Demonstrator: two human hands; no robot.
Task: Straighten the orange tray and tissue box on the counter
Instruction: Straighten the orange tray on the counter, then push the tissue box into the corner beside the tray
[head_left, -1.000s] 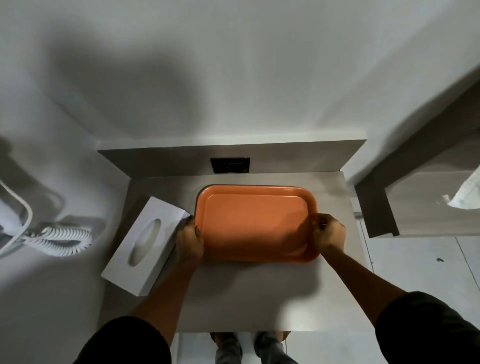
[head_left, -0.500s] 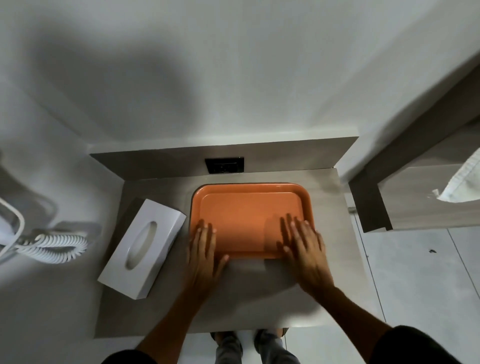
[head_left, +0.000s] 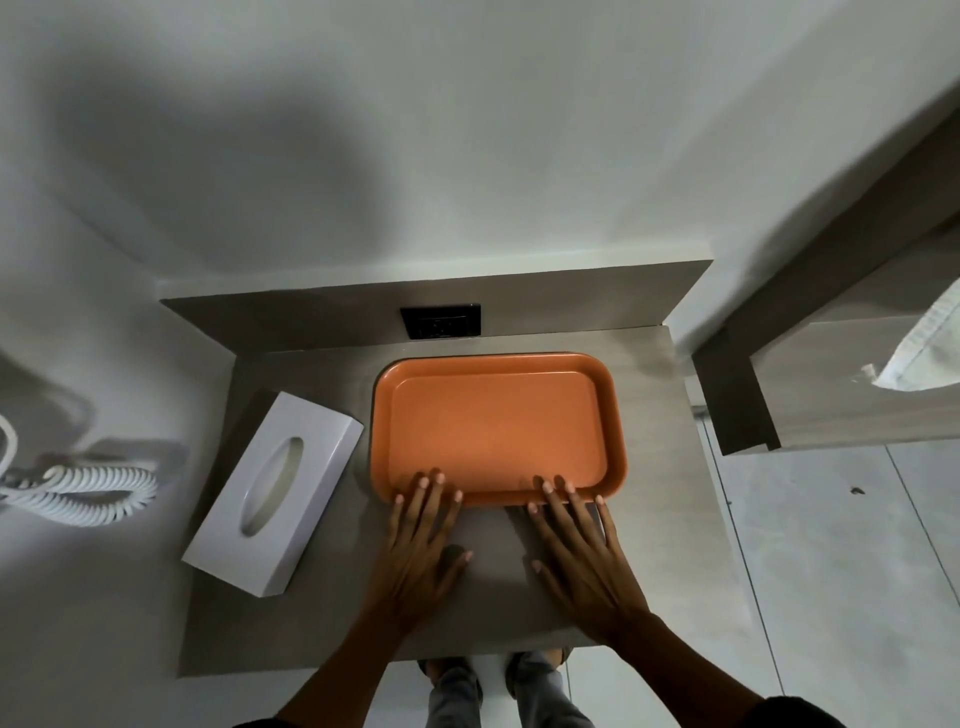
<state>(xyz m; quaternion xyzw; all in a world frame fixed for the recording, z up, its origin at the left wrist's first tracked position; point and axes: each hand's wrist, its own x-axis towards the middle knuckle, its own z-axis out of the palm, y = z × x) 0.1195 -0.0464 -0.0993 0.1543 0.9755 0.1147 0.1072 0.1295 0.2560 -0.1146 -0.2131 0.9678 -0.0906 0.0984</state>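
An empty orange tray lies square to the back wall on the grey counter, right of centre. A white tissue box lies at the counter's left, turned at an angle, its near end toward the left edge. My left hand rests flat and open on the counter, fingertips touching the tray's near rim. My right hand lies flat too, its fingertips on the same rim further right. Neither hand holds anything.
A black wall socket sits in the raised back panel behind the tray. A white coiled cord hangs left of the counter. A wooden shelf with white cloth juts out at the right. Floor tiles lie below right.
Both hands let go of the tray's ends, spread flat and slid back toward me until only the fingertips touch its near rim. The tray now sits nearer the back wall.
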